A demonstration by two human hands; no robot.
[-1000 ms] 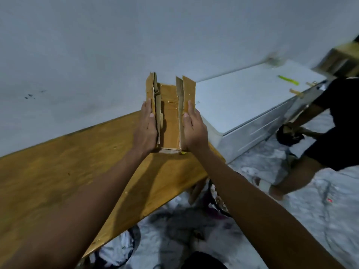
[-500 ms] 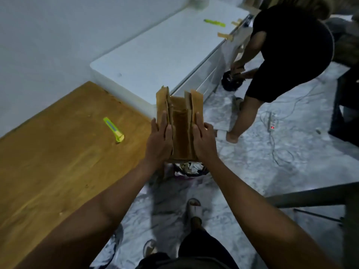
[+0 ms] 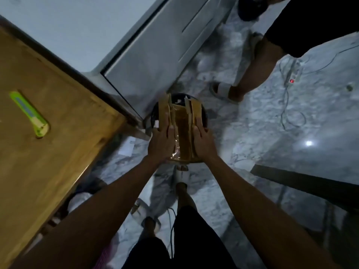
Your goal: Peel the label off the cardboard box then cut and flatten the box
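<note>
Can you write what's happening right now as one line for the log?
left hand: holding cardboard | right hand: holding cardboard | cardboard: folded flat, over dark bin | cutter: on wooden table

The cardboard box (image 3: 182, 131) is brown and folded into a narrow, nearly flat bundle, its long side running away from the person. It is off the worktop, held in the air over a dark round bin on the floor. Ragged flap edges stick out at its far end, and a strip of shiny clear tape runs along the left fold toward the near end. Its middle panel faces up.
</note>
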